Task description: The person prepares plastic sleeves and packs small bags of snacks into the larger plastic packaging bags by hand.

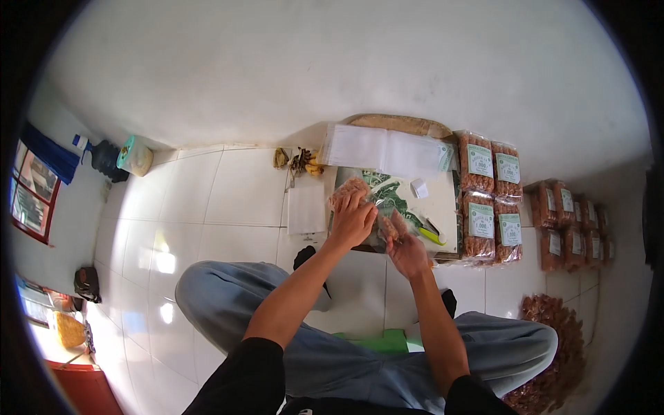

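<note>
My left hand (354,220) has its fingers bent over a clear plastic bag (349,187) with small brown packets inside, and grips it near the low table's left side. Between the fingers of my right hand (408,256) is a small clear packet of brown snack (395,225), close to the bag's lower end. Next to that hand, a yellow-green cutter (432,236) lies on the table (443,197), which has a green leaf pattern. A small stack of white labels (419,188) sits further back. Flat clear plastic bags (377,149) lie across the table's far edge.
Filled, labelled bags (480,162) stand stacked at the table's right, with more packs (568,225) beyond them. Loose brown packets (553,346) are heaped by my right knee. Bananas (311,166) and another plastic sheet stack (306,209) lie left on the tiled floor.
</note>
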A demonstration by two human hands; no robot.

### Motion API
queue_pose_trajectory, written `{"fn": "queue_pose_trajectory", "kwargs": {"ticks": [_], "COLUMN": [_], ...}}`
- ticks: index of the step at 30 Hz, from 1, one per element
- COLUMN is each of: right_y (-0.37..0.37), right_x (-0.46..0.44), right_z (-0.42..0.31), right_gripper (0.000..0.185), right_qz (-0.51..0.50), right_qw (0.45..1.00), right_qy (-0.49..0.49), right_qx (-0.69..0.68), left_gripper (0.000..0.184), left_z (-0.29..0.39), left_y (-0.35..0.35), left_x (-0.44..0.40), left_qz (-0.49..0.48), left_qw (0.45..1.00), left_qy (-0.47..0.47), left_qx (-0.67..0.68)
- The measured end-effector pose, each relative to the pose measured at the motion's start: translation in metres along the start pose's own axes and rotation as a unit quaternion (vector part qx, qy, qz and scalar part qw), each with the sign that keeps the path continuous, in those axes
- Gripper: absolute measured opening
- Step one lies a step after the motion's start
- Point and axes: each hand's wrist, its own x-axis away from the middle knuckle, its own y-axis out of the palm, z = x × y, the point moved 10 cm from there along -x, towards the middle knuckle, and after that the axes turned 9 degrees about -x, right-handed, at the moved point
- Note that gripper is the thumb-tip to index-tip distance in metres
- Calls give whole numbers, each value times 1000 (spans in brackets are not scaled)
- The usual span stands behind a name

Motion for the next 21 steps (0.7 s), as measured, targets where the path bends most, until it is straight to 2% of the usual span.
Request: {"fn": "queue_pose_trajectory", "kwargs": {"ticks": [4,7,13,16,17,19,21], "right_y": [-6,-4,-6,-4,-7,-15,-21], "right_x": [0,-4,-12,-9,2,12,0], "right_z": [-1,-3,0,-11,-13,-17,-21], "right_gripper": [45,45,41,32,28,27,22], "right_qz": [30,-7,52,163,243,317,229], "right_qw": [999,1000,997,974,935,875,902], "right_qy": [-13,-15,-1,-92,-65,-33,-88], "right_qx": [12,-10,50,131,249,364,355], "left_gripper": [18,19,21,31,31,47,53], "left_z": [-2,-1,0,1,0,-1,-3], "left_y": [8,7,11,9,9,11,13], "left_x": [8,9,9,13,13,15,16], "left_qz": [-1,9,-7,-10,-11,-8,-11], "left_qw": [1000,999,998,998,997,998,998], "left_qy": [27,38,62,70,71,68,59], "left_qx": [15,9,12,8,7,-12,-21]}}
